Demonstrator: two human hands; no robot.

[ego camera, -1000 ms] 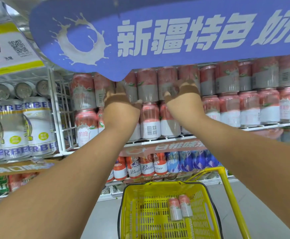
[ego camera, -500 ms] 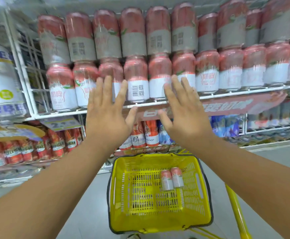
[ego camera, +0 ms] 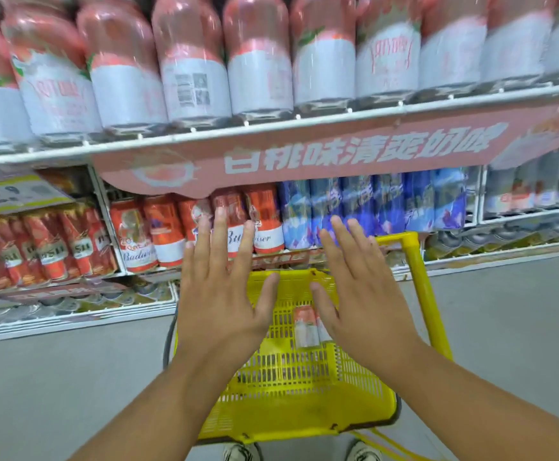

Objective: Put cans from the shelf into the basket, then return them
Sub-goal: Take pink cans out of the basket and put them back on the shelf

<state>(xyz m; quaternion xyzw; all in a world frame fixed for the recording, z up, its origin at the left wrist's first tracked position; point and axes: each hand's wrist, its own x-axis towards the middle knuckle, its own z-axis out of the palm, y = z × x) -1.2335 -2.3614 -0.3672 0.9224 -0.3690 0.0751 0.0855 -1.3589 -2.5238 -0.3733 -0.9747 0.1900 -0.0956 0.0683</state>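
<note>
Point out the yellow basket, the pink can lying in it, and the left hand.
yellow basket [ego camera: 304, 407], head view, near wall
pink can [ego camera: 304, 327], head view, middle of its side
left hand [ego camera: 219, 304], head view, back of the hand

Two pink-and-white cans lie flat in the yellow basket.

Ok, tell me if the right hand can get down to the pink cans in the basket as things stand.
Probably yes. The right hand is open and holds nothing, directly above the pink cans lying in the open-topped yellow basket; nothing lies between them.
</note>
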